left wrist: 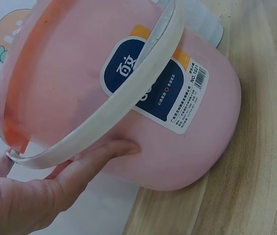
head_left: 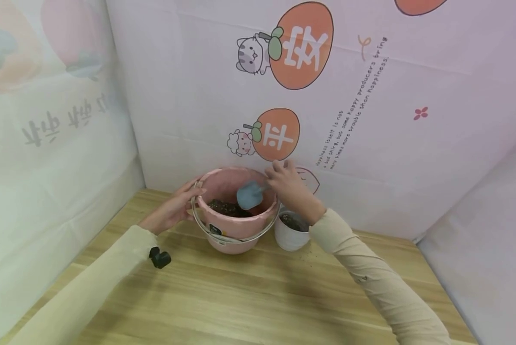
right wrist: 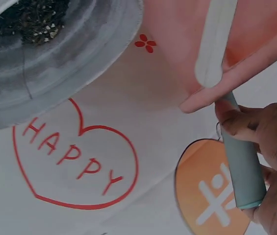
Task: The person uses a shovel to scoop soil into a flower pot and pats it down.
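Note:
A pink bucket (head_left: 236, 232) with dark soil (head_left: 223, 207) inside stands on the wooden table. My left hand (head_left: 176, 207) holds it by its left side near the rim. In the left wrist view, the thumb (left wrist: 121, 148) presses the outer wall below the white bail handle (left wrist: 106, 110). Above the bucket's right rim, my right hand (head_left: 291, 189) grips a small shovel. Its blue-grey blade (head_left: 250, 195) slants down into the bucket, over the soil. In the right wrist view, fingers wrap the shovel's grey-green handle (right wrist: 243, 166), while the rim hides the blade.
A white pot (head_left: 290, 240) with soil in it stands just right of the bucket, partly under my right forearm. Soil crumbs lie beside it on the table (head_left: 223, 297). Printed white cloth (head_left: 189, 96) hangs behind and at both sides. A small black object (head_left: 160, 258) sits at the left cuff.

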`<state>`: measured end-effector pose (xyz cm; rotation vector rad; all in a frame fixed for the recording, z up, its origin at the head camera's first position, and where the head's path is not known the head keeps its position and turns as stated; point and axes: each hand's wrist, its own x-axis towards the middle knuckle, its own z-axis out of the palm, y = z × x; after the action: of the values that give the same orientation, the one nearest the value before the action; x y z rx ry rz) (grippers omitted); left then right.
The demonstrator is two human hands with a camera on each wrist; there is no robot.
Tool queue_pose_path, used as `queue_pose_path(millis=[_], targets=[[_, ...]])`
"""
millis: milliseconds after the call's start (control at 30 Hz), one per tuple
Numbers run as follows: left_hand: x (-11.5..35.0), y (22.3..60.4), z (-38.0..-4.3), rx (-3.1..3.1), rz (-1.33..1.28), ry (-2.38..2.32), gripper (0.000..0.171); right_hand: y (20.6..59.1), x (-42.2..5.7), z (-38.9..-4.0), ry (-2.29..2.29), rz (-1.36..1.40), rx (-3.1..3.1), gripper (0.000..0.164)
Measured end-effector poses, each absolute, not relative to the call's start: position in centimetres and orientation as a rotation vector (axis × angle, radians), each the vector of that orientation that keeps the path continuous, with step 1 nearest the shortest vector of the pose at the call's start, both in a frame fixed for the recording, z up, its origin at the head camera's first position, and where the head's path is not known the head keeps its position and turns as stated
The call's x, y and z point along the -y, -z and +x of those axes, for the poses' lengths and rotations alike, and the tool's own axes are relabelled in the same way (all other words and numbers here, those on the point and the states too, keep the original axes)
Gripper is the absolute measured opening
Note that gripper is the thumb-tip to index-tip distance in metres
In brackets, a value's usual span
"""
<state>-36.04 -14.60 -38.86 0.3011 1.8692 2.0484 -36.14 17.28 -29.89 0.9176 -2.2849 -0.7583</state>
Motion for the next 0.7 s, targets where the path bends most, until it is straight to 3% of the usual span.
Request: queue_pose_path(millis=[200, 700], targets=[[14.7, 38.9, -36.0, -1.864, 0.298, -2.046, 0.079, 29.9, -15.1, -36.5, 0.912, 0.836, 2.352, 0.014], [14.1, 39.0, -36.0, -1.852, 0.263, -2.050, 0.078, 33.4, -12.2, -39.1, 1.026, 0.826, 2.435, 0.018]])
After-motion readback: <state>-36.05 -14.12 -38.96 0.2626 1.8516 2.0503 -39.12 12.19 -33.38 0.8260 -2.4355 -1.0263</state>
